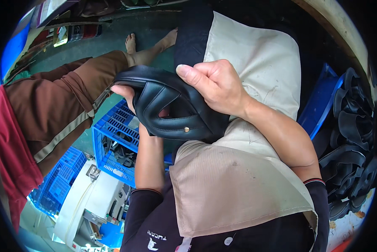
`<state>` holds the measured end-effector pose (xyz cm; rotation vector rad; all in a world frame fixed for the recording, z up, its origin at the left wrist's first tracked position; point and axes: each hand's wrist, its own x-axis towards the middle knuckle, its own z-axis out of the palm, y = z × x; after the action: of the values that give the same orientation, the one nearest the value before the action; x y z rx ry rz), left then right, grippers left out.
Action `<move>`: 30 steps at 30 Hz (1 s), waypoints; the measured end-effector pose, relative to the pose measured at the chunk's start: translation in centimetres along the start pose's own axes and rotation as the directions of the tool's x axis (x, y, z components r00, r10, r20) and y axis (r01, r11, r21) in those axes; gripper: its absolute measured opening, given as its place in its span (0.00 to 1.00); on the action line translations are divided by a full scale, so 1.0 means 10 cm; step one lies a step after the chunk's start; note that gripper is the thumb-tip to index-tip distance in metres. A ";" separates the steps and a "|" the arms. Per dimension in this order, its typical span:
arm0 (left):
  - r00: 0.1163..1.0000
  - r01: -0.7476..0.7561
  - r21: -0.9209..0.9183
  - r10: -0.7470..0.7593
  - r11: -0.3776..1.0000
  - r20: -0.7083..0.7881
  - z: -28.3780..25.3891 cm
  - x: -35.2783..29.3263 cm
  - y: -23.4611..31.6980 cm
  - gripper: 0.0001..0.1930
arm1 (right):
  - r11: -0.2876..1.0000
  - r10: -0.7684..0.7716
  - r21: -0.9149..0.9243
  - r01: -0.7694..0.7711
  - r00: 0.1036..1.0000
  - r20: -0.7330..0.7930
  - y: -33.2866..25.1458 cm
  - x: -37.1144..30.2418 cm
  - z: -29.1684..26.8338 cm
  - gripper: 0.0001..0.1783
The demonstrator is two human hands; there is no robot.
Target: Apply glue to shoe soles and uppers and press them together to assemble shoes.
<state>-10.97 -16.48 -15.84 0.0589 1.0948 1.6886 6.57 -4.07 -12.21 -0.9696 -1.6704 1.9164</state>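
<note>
A black leather-like shoe upper (171, 110) with stitched straps, cut-out openings and a small gold stud is held above my lap. My left hand (125, 93) is closed on its left side. The thumb shows at the edge, and a bit of finger shows through an opening; the other fingers are hidden behind the upper. My right hand (222, 86) is closed on the upper's right edge, thumb on top and fingers curled under. Beneath both hands, a cream cloth apron (255, 54) covers my lap.
On the right, several black shoe uppers (352, 134) are piled beside a blue bin (323, 98). Left of my legs stand a blue crate (113, 166) with dark pieces inside and a white sewing machine (75, 206). Another person's legs in brown trousers (58, 105) stretch in from the left.
</note>
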 end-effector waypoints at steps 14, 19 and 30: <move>0.996 -0.076 -0.114 0.082 0.991 0.045 -0.25 -0.01 0.07 0.35 | 0.996 -0.010 0.089 0.001 0.995 0.103 0.07 0.22 0.30 0.29; 0.988 -0.146 -0.119 0.139 0.982 -0.067 -0.48 -0.01 0.11 0.35 | 0.989 -0.065 0.138 0.043 0.985 0.158 -0.19 0.23 0.49 0.29; 0.696 -0.384 -0.067 0.336 0.921 0.635 1.41 0.03 0.55 0.52 | 0.905 -0.424 0.004 0.426 0.899 0.107 -1.76 -0.03 -0.49 0.09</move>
<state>-7.70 -7.48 -4.10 0.8931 0.6328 1.7651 8.07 2.44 4.76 -0.4586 -1.7852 1.6779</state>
